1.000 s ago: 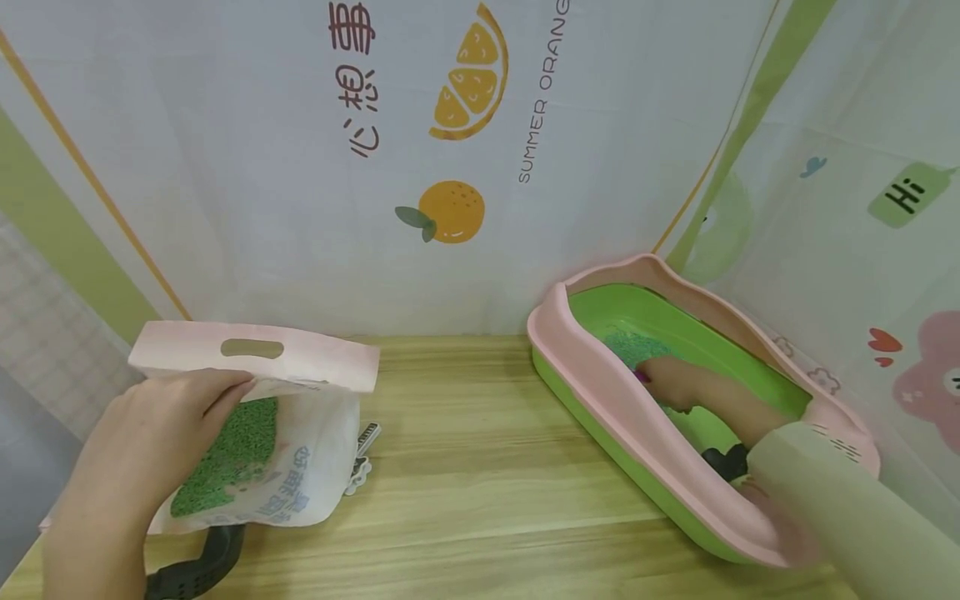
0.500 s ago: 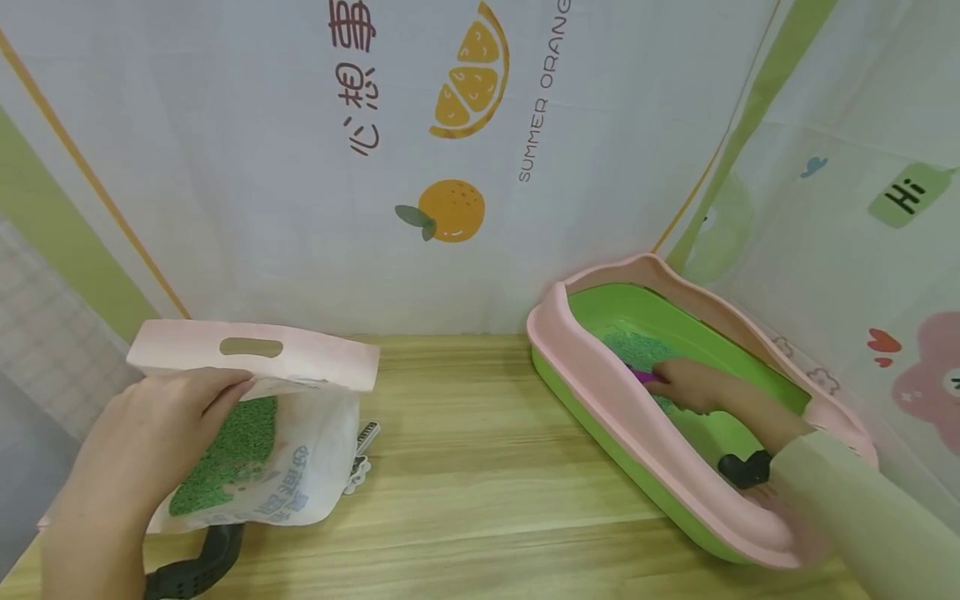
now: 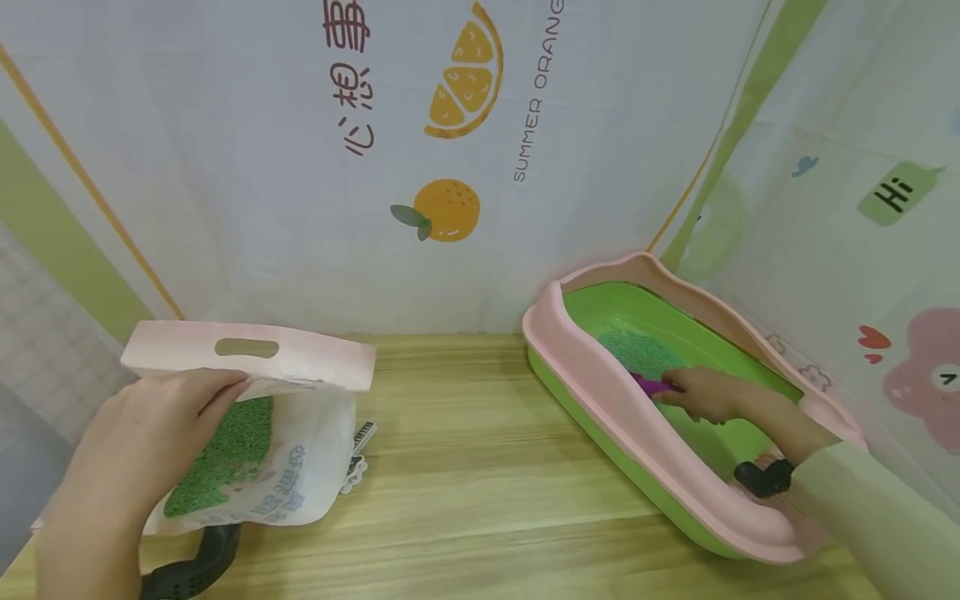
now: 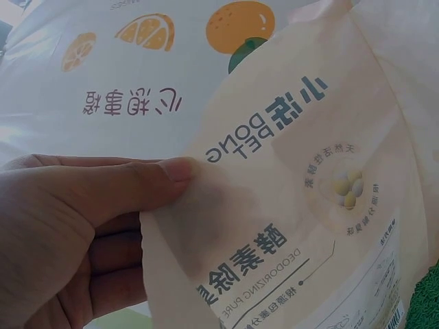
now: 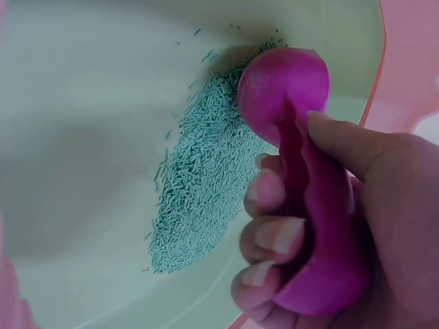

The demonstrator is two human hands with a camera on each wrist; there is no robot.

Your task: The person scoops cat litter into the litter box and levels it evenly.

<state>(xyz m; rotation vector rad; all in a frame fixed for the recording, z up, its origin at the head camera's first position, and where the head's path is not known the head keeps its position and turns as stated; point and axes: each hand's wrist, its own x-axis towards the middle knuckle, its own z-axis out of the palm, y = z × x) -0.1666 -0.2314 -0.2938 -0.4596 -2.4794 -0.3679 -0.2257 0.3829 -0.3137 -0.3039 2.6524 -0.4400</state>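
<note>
My left hand pinches the open top of a pale pink and white bag; thumb and fingers meet on its edge in the left wrist view. Green pellets lie inside this bag. Over at the right, my right hand is inside a green litter box with a pink rim. It grips a purple scoop by the handle, fingers curled round it. The rounded scoop head is over the edge of a heap of thin green pellets on the box floor. What the scoop holds is hidden.
Both stand on a wood-grain table. A printed white curtain hangs behind and at the right. Small white and black cut-out shapes show beside the bag. A black strap lies under the left wrist.
My right hand has drawn slightly right and nearer inside the litter box, and more of the purple scoop shows. The left hand keeps its hold on the bag.
</note>
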